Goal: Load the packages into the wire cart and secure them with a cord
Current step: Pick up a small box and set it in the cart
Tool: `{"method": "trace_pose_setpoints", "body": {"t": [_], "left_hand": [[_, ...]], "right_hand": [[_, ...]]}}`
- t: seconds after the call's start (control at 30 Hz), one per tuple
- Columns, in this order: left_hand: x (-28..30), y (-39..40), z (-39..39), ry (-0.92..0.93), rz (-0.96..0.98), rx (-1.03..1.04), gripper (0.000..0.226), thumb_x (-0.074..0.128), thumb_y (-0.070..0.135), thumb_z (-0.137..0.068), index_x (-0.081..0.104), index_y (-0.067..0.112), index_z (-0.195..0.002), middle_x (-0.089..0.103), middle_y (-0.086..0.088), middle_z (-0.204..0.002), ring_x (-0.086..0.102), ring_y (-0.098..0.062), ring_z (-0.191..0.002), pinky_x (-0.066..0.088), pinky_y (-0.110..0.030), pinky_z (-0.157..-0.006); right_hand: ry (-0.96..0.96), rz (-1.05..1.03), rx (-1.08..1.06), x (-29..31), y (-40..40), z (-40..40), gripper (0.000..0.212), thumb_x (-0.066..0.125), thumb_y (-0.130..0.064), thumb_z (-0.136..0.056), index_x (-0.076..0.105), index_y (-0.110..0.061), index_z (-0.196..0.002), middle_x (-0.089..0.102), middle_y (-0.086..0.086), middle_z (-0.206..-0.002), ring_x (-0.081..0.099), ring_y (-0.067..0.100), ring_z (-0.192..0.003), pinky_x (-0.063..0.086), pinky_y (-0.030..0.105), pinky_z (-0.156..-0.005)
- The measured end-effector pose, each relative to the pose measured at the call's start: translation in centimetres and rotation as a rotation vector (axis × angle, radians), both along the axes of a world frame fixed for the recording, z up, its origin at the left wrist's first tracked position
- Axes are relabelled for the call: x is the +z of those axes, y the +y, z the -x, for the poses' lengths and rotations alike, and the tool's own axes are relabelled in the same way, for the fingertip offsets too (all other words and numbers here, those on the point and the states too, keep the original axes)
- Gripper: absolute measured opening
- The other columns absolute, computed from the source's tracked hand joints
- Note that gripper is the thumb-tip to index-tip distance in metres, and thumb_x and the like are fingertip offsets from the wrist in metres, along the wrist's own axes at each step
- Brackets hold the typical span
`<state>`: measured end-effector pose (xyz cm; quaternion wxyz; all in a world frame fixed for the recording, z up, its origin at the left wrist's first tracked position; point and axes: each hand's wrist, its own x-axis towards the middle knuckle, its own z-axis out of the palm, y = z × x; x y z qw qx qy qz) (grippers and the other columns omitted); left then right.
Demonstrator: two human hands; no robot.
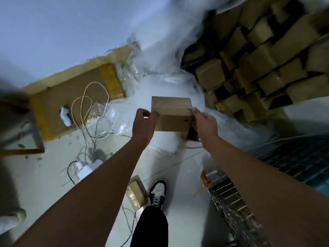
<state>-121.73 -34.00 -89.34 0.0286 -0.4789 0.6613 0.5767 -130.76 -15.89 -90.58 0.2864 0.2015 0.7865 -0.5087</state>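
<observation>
Both bare forearms reach forward and down, nearly parallel. The left hand [144, 120] has its fingers curled inward, fingertips pressed against the left side of a cardboard box [171, 114]. The right hand [203, 122] curls round the box's right edge. The 2 hands hold it between them in a shared grip, above the floor.

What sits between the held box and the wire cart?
Nothing visible. Both hands, left and right, hold the box in the air above bubble wrap. The cart lies lower right, beyond the right forearm, with only bare floor between.
</observation>
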Motion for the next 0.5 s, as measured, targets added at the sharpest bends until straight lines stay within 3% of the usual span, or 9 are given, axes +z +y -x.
{"method": "trace_pose_setpoints", "body": {"t": [0.07,0.17,0.3,0.37,0.5], "left_hand": [[3.5,3.6,3.3,0.087,0.050,-0.055,0.029,0.062,0.041,-0.088,0.060,0.026,-0.113,0.065,0.003,-0.108,0.064,-0.021,-0.097,0.052,-0.041,-0.086],[8.1,10.5,7.6,0.178,0.075,-0.156,0.033,0.054,0.040,-0.093,0.060,0.029,-0.124,0.062,0.001,-0.121,0.062,-0.020,-0.108,0.053,-0.042,-0.093],[13.8,22.6,13.2,0.318,0.084,-0.264,0.035,0.055,0.038,-0.097,0.061,0.028,-0.129,0.062,0.004,-0.116,0.061,-0.016,-0.106,0.050,-0.032,-0.086],[16.1,28.2,15.1,0.361,0.067,-0.334,0.040,0.054,0.043,-0.094,0.061,0.029,-0.132,0.061,0.007,-0.115,0.061,-0.015,-0.104,0.050,-0.034,-0.086],[21.0,39.8,17.0,0.437,0.067,-0.447,0.054,0.053,0.051,-0.093,0.052,0.029,-0.142,0.052,0.001,-0.134,0.055,-0.019,-0.115,0.045,-0.037,-0.096]], "right_hand": [[0.090,0.030,-0.028,4.2,3.9,2.4,0.040,0.063,-0.058,-0.091,0.072,-0.020,-0.086,0.076,0.004,-0.098,0.073,0.025,-0.097,0.058,0.053,-0.096],[0.225,0.015,-0.084,9.9,10.9,5.2,0.051,0.062,-0.060,-0.088,0.069,-0.010,-0.081,0.072,0.013,-0.087,0.070,0.032,-0.090,0.059,0.057,-0.088],[0.331,-0.005,-0.259,16.8,23.3,7.1,0.041,0.064,-0.062,-0.087,0.068,-0.028,-0.065,0.059,-0.010,-0.065,0.058,0.010,-0.067,0.053,0.034,-0.067],[0.359,0.000,-0.343,19.7,29.0,7.5,0.034,0.067,-0.057,-0.090,0.074,-0.029,-0.072,0.068,-0.007,-0.073,0.064,0.012,-0.074,0.054,0.032,-0.068],[0.420,0.128,-0.552,25.4,39.0,7.3,0.021,0.072,-0.039,-0.094,0.078,-0.020,-0.087,0.078,0.014,-0.102,0.073,0.024,-0.091,0.059,0.037,-0.087]]}}
